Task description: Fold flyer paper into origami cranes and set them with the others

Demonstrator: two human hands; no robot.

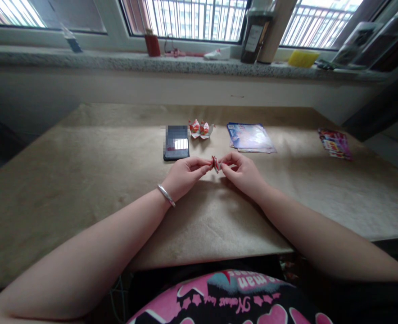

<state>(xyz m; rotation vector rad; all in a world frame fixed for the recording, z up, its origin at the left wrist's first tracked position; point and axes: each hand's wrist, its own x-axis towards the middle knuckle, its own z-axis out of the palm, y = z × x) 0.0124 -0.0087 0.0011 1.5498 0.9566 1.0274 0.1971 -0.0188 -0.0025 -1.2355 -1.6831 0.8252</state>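
Observation:
A small folded piece of red and white paper (214, 164) is held just above the table between my two hands. My left hand (189, 173), with a silver bangle at its wrist, pinches the paper's left side between thumb and fingers. From the right, my right hand (241, 170) pinches its pale right end. Fingertips partly hide the paper, so its exact shape is unclear. Behind my hands stand red and white folded paper figures (199, 129) with pointed tips. A dark phone (176, 146) lies beside them, close to my left hand.
A stack of printed sheets (251, 136) lies right of the paper figures on the tan table (67, 180). Farther right are colourful cards (335, 144). The windowsill (111, 62) bears a red container (152, 43), a dark canister (253, 38) and a yellow block (303, 58).

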